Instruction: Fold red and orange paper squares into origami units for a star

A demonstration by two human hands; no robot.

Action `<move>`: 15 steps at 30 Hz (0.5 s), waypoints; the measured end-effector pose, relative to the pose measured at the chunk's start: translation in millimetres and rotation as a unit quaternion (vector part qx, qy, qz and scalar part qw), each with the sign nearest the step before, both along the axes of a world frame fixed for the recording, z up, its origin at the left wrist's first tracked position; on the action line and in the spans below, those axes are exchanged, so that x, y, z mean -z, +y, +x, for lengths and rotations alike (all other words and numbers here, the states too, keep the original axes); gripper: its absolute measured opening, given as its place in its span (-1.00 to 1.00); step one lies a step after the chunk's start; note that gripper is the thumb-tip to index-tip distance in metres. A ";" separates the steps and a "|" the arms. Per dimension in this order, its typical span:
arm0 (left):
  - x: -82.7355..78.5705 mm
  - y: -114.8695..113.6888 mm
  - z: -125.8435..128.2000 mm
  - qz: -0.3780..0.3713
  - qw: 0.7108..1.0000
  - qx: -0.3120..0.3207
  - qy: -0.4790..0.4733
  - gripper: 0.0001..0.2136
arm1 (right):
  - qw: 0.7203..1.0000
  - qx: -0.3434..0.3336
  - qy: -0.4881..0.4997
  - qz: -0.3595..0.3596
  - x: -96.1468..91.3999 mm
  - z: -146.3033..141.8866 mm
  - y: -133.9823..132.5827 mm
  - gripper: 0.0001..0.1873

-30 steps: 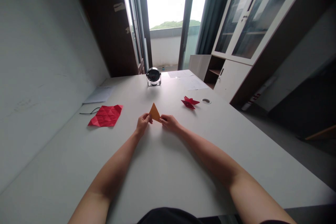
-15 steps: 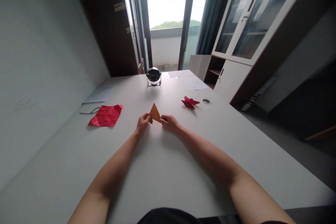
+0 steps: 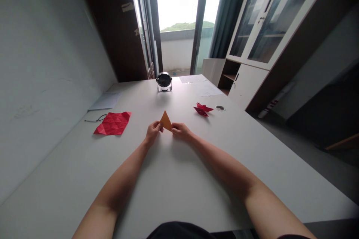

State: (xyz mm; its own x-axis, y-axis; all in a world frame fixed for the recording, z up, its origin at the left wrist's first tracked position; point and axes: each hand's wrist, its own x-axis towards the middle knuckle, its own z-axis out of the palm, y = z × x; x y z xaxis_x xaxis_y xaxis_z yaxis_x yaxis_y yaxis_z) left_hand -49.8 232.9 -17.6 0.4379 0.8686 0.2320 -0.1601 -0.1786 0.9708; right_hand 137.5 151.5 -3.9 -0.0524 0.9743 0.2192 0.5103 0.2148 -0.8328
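Note:
An orange sheet of paper folded into a triangle [image 3: 165, 120] is held over the middle of the table, its point facing away from me. My left hand [image 3: 153, 130] pinches its left edge between thumb and fingers. On the other side, my right hand [image 3: 180, 130] grips the lower right corner. The fingertips cover both lower corners in part. To the right lies a red folded paper figure [image 3: 203, 109]. A creased red paper sheet [image 3: 113, 123] is spread out at the left.
The white table [image 3: 179, 179] has a round cable hole [image 3: 220, 108] at right. A round black device on a metal stand [image 3: 164, 81] stands at the back. Paper sheets [image 3: 207, 89] lie back right, a white stack [image 3: 105, 101] by the left wall, a black cord [image 3: 96, 118] near the red sheet.
The orange paper and the right fingertips have shifted very slightly to the right. Both hands keep their hold, and the other things are where they were.

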 end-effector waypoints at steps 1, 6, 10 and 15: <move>0.0 0.1 -0.1 -0.001 1.000 0.001 0.000 -0.73 | 1.000 -0.004 0.004 -0.002 -0.7 -0.1 -0.3 -0.86; 0.0 0.7 -0.8 0.004 1.000 0.008 -0.002 -0.73 | 1.000 0.001 0.002 -0.002 -0.4 -1.0 -0.8 -0.87; -0.3 1.4 -1.1 -0.005 1.000 0.007 -0.007 -0.74 | 1.000 0.013 -0.005 0.012 1.5 -1.4 -0.2 -0.89; -1.9 1.0 -0.7 -0.014 1.000 0.001 -0.016 -0.73 | 1.000 0.023 -0.017 0.011 1.1 -1.6 -0.4 -0.80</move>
State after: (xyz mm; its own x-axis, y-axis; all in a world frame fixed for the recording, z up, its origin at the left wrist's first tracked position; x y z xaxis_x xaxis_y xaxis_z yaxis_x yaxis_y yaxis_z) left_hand -50.5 233.9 -15.7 0.4317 0.8745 0.2213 -0.1909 -0.1512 0.9699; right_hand 135.8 151.1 -5.0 -0.0156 0.9709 0.2388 0.5471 0.2082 -0.8108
